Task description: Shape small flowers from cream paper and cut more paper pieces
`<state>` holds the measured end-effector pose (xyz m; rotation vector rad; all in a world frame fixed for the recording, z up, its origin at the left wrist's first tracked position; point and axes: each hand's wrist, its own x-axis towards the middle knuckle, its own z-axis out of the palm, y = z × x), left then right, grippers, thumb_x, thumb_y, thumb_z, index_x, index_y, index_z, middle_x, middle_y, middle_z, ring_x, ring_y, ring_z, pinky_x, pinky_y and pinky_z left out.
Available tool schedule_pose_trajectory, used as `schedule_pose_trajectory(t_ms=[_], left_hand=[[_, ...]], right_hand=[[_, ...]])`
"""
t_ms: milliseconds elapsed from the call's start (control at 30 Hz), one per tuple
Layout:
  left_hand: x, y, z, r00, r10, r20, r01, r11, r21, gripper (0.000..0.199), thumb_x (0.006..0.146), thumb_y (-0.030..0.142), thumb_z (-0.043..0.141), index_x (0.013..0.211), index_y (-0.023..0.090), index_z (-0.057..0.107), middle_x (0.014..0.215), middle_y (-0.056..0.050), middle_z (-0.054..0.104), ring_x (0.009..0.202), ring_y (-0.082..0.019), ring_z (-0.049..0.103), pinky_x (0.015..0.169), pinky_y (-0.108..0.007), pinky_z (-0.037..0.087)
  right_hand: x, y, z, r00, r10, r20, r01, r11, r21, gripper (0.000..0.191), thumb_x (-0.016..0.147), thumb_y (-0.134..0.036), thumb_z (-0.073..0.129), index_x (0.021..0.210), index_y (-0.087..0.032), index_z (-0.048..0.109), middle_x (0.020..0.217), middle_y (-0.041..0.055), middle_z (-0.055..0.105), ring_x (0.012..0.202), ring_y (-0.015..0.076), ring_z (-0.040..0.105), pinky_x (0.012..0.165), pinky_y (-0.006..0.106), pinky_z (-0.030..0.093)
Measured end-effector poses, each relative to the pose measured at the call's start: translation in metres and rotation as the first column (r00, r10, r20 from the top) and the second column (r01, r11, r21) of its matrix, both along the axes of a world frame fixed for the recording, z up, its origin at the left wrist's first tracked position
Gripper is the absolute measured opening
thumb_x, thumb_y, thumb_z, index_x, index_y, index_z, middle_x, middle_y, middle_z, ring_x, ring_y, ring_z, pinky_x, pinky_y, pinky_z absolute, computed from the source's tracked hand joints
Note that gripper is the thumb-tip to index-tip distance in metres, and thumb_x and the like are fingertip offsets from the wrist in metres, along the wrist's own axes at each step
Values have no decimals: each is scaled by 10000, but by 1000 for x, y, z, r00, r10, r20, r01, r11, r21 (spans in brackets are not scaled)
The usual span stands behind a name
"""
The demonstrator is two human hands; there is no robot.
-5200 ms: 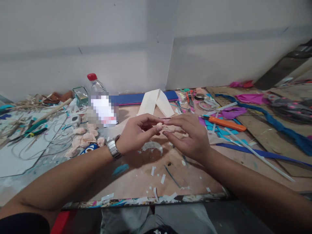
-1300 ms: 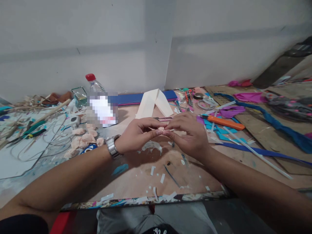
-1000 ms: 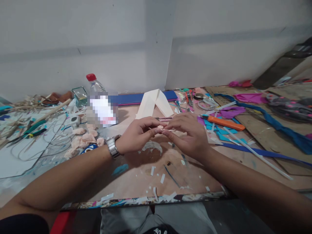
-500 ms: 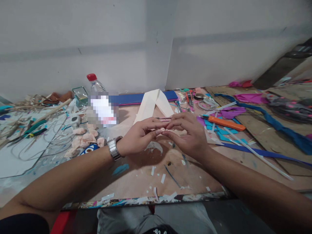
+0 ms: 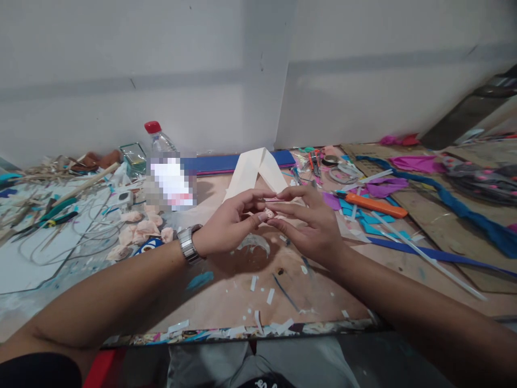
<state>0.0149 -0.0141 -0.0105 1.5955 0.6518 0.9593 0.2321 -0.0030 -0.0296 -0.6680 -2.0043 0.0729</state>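
A small peach-coloured paper roll (image 5: 269, 214) is pinched between the fingertips of both hands, above the middle of the worktable (image 5: 250, 302). My left hand (image 5: 228, 223), with a metal watch (image 5: 188, 243) at its wrist, holds it from the left between thumb and fingers. From the other side my right hand (image 5: 313, 223) grips it, its fingers curved over the top. Fingers cover much of the roll. Just behind the hands stands a folded cream paper strip (image 5: 247, 168). Several crumpled peach paper flowers (image 5: 143, 230) lie left of my left hand.
A red-capped bottle (image 5: 161, 141) stands at the back left, a blurred patch over its lower part. Pliers (image 5: 60, 215) and a grey cable (image 5: 86, 242) lie left. An orange cutter (image 5: 375, 205), blue strip (image 5: 428, 252) and coloured scraps lie right. Behind rises a grey wall (image 5: 181, 64).
The fingers of both hands have shifted slightly around the paper roll; my right hand's fingers are spread a little more. The roll stays in nearly the same place.
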Motion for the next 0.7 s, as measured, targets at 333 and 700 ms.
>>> schedule_pose_trajectory(t_ms=[333, 700], left_hand=[[0, 0, -1, 995, 99, -18, -97, 989, 116, 382, 937, 309, 753, 1283, 186, 649, 1222, -123, 692, 1051, -185, 684, 885, -307, 603], [-2, -3, 3, 974, 201, -105, -159, 936, 315, 170, 942, 292, 743, 1057, 167, 745, 1046, -87, 778, 935, -157, 719, 809, -282, 583]], right_hand=[[-2, -1, 4, 1000, 7, -16, -8, 999, -32, 155, 905, -306, 790, 1053, -265, 771, 1053, 73, 697, 996, 254, 680, 906, 467, 547], [-1, -2, 5, 999, 7, -42, -8, 1000, -24, 192, 847, -372, 855, 904, -250, 718, 1014, 63, 703, 954, 246, 689, 868, 434, 530]])
